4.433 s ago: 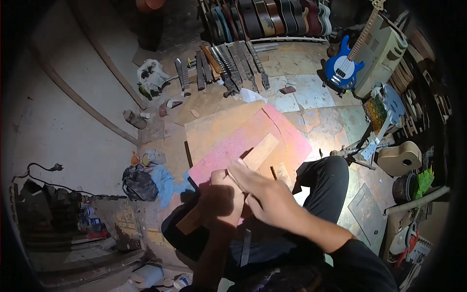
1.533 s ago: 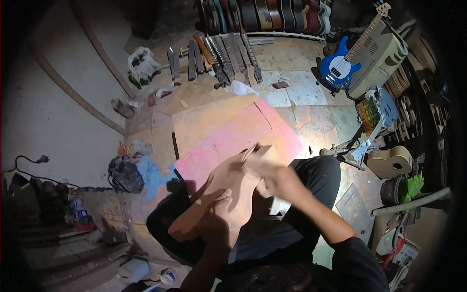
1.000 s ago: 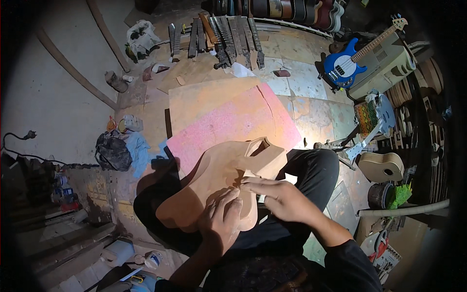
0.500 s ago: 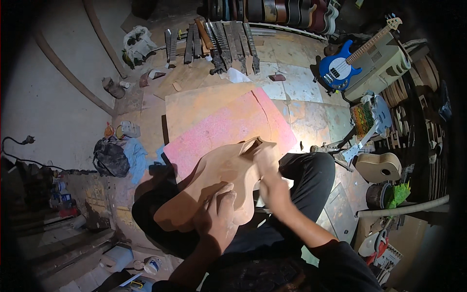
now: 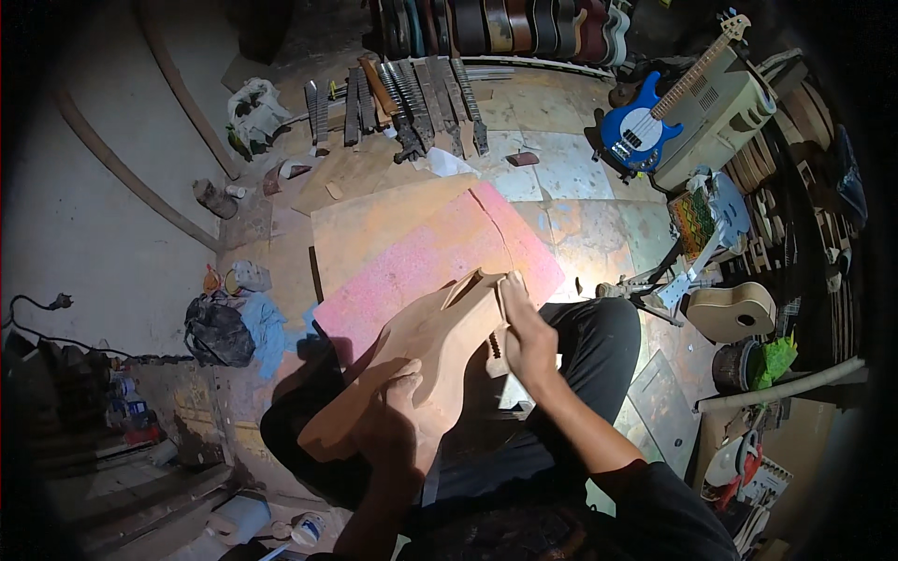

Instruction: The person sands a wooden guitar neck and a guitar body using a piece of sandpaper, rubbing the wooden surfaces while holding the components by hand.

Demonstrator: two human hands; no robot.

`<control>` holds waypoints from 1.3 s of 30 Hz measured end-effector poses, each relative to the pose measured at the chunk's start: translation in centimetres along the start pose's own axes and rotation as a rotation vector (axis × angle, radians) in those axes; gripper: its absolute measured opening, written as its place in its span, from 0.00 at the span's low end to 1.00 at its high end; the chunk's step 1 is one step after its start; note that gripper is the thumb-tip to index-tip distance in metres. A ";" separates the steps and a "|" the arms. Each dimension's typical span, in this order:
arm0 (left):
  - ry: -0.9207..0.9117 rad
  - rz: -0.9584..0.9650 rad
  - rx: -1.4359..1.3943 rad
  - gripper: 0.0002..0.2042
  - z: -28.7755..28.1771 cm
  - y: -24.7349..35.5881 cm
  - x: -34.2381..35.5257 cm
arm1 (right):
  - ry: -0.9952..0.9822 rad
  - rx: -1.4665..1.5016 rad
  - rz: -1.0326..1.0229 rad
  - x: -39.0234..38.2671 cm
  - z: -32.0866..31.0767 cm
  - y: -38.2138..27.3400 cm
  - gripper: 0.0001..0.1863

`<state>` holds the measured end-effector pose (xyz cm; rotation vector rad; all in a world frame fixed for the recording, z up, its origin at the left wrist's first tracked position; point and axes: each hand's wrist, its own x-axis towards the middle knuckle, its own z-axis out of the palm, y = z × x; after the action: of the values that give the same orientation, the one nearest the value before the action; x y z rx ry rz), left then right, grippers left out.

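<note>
An unfinished pale wooden guitar body, with a recess at its top end, rests tilted across my lap over black trousers. My left hand grips its lower part, thumb on the face. The fingers of my right hand are pressed together along the upper right edge of the body; anything under them is hidden. A dark ridged piece shows just below that edge. Beyond the body lies a cracked pink board on a tan board.
Guitar necks lie on the floor ahead, a row of guitar bodies behind. A blue bass stands upper right, an acoustic guitar body at right. A black bag and blue cloth lie left, beside a wall.
Since half a second ago my right hand has slid up onto the upper edge. The body has tilted more onto its side. A pale folded piece seen earlier in my right fingers is out of sight.
</note>
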<state>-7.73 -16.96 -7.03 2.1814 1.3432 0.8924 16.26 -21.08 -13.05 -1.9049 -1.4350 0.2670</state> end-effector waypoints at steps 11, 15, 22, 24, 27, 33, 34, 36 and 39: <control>0.045 -0.139 -0.253 0.23 1.3 -0.1 0.6 | -0.035 0.135 -0.107 -1.1 0.5 -4.1 0.38; 0.014 0.118 -0.161 0.26 -0.7 0.4 3.3 | 0.002 -0.061 -0.060 1.1 1.5 3.2 0.34; -0.070 -0.298 -0.133 0.34 -3.5 0.9 8.1 | 0.059 0.240 0.157 4.2 -2.0 3.7 0.36; -0.042 -0.207 -0.102 0.32 -4.5 -0.4 9.0 | -0.075 0.311 0.269 4.0 -3.9 -1.9 0.41; -0.003 -0.048 -0.002 0.29 -4.1 0.0 10.7 | -0.340 0.332 0.038 3.6 -5.0 -6.8 0.49; -0.080 -0.037 0.006 0.40 -3.2 -0.4 11.2 | -0.418 0.094 -0.049 4.6 -1.5 -7.3 0.54; -0.078 -0.051 -0.013 0.40 -3.3 -0.6 11.2 | -0.446 0.006 -0.009 5.3 -2.0 -6.2 0.55; -0.077 -0.085 -0.039 0.39 -3.6 -0.4 11.5 | -0.334 -0.051 0.135 6.2 -2.0 -3.2 0.50; -0.079 -0.137 -0.053 0.38 -3.5 1.1 12.5 | -0.462 -0.098 0.394 7.2 -1.8 5.2 0.35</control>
<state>-5.46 -6.10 -0.13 2.0356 1.3952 0.7731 23.77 -15.96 -13.39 -2.3024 -1.3556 0.8857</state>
